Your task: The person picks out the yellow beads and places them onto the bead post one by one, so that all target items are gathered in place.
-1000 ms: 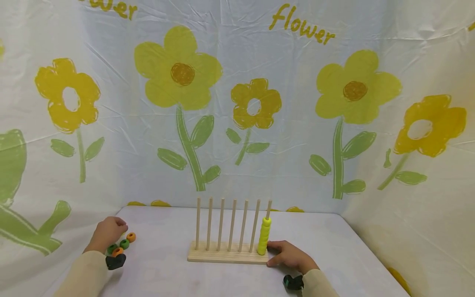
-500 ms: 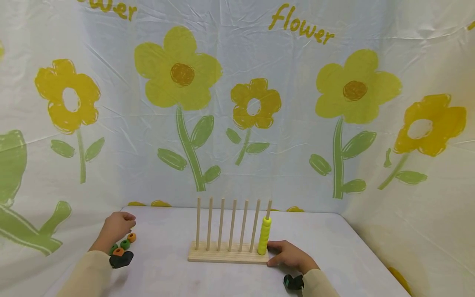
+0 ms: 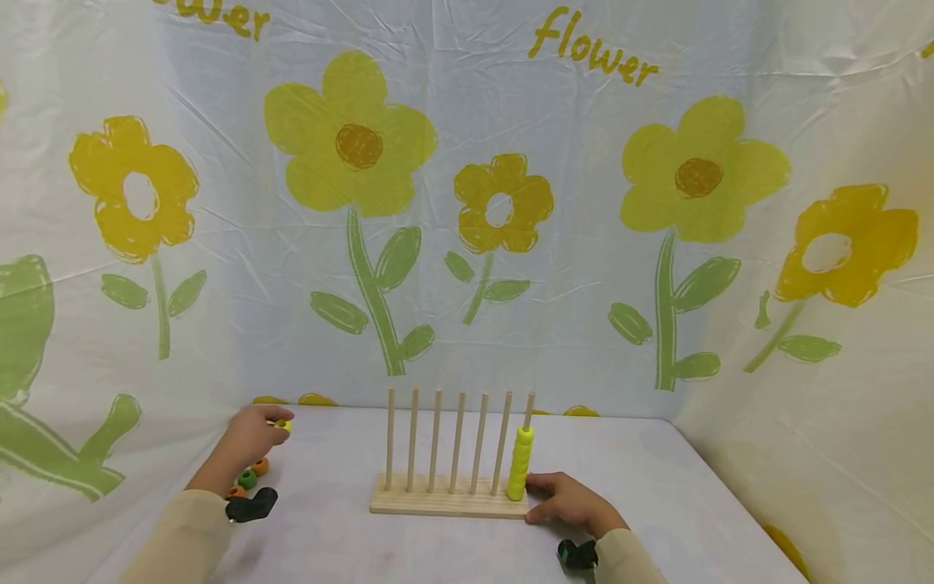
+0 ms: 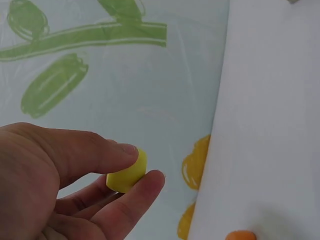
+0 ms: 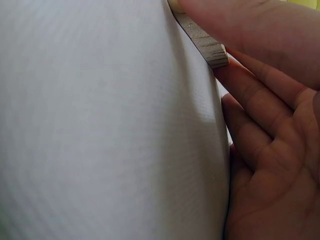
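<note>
Thumb and fingers of my left hand point(image 3: 251, 434) pinch a yellow bead point(image 4: 127, 176), raised above the table at the left. Just below that wrist lie loose beads: an orange bead point(image 3: 260, 466), a green bead point(image 3: 247, 479) and a second orange one, partly covered by the arm. A wooden peg rack point(image 3: 445, 506) with a row of upright pegs stands mid-table. Its rightmost peg carries a stack of yellow beads point(image 3: 520, 466); the other pegs are bare. My right hand point(image 3: 575, 504) grips the right end of the rack's base, thumb in front and fingers behind.
The white-covered table point(image 3: 328, 543) ends at a curtain point(image 3: 467, 349) with printed flowers behind it, and the curtain also runs along both sides. A dark wrist device point(image 3: 251, 504) sits on the left wrist, another point(image 3: 576, 556) on the right.
My left hand has risen from the loose beads and moved right and toward the back, bringing the yellow bead into sight. The right hand and the rack have stayed put.
</note>
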### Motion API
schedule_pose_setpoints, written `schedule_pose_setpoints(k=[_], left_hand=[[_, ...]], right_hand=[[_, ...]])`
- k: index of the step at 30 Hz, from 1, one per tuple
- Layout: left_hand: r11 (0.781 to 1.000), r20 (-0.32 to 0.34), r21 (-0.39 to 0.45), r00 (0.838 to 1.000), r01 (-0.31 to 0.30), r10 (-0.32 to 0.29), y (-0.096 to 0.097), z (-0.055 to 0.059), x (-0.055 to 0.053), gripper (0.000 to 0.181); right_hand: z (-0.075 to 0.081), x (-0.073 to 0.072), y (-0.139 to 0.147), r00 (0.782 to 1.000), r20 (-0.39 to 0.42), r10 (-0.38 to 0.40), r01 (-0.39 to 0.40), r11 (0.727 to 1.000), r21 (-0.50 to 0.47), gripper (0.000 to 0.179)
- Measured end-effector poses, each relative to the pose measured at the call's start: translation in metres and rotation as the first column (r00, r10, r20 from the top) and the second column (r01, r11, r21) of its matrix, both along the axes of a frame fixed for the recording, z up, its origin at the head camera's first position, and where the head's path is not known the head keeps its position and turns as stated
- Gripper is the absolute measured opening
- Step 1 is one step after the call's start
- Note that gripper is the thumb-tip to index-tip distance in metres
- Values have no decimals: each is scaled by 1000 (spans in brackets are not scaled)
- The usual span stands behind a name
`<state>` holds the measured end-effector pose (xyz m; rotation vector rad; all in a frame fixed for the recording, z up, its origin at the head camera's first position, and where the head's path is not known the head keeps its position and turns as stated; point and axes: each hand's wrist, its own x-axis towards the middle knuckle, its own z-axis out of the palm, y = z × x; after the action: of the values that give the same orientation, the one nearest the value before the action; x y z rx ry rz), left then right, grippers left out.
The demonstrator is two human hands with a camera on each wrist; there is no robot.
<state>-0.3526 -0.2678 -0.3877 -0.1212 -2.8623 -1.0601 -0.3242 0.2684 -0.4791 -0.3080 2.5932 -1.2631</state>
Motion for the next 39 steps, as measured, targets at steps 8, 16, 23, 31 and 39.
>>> schedule_pose_setpoints(k=[8, 16, 23, 31, 39], left_hand=[[999, -29, 23, 999, 42, -41, 15, 15, 8, 47], [996, -92, 54, 994, 71, -66, 29, 22, 13, 47], [994, -141, 50, 986, 99, -91, 36, 26, 16, 45], [990, -141, 74, 984, 119, -108, 44, 32, 21, 48], [968, -129, 208, 984, 144, -119, 57, 35, 27, 53]], right_hand=[[1, -1, -1, 1000, 2, 8, -8, 1000, 6, 69], [1, -1, 0, 1000, -7, 12, -12, 1000, 6, 68], [1, -1, 0, 1000, -3, 5, -5, 1000, 17, 68], [1, -2, 0, 1000, -16, 20, -20, 999, 29, 69], [0, -3, 0, 1000, 3, 8, -8, 1000, 15, 69]])
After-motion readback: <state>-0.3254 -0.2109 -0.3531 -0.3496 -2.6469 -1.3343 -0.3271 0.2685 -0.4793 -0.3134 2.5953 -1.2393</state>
